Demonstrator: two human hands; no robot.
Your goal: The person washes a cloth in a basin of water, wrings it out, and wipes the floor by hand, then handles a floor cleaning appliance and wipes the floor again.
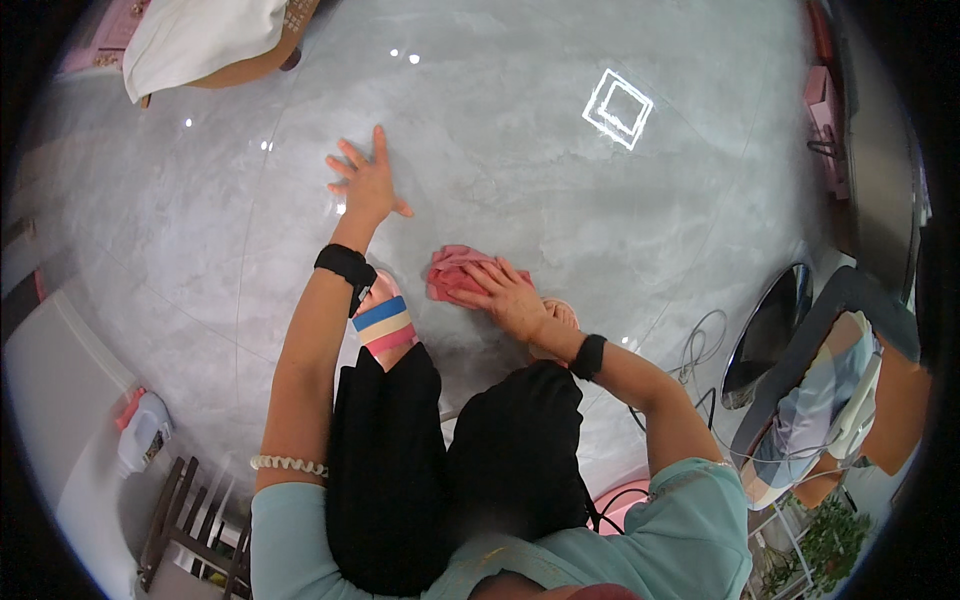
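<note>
My right hand lies over a crumpled pinkish-red cloth and presses it against the grey, glossy tile floor. Part of the cloth is hidden under the fingers. Farther forward and to the left, my left hand is empty, its fingers spread wide. It is at the floor or just above it; which of the two I cannot tell. Beneath the left forearm is a slipper with blue, cream and pink straps on my foot. My other foot shows partly behind the right wrist.
A white cloth drapes over brown furniture at the upper left. At left stand a plastic bottle with a red cap and a dark slatted rack. Loose cables, a cushioned chair and a plant are at right.
</note>
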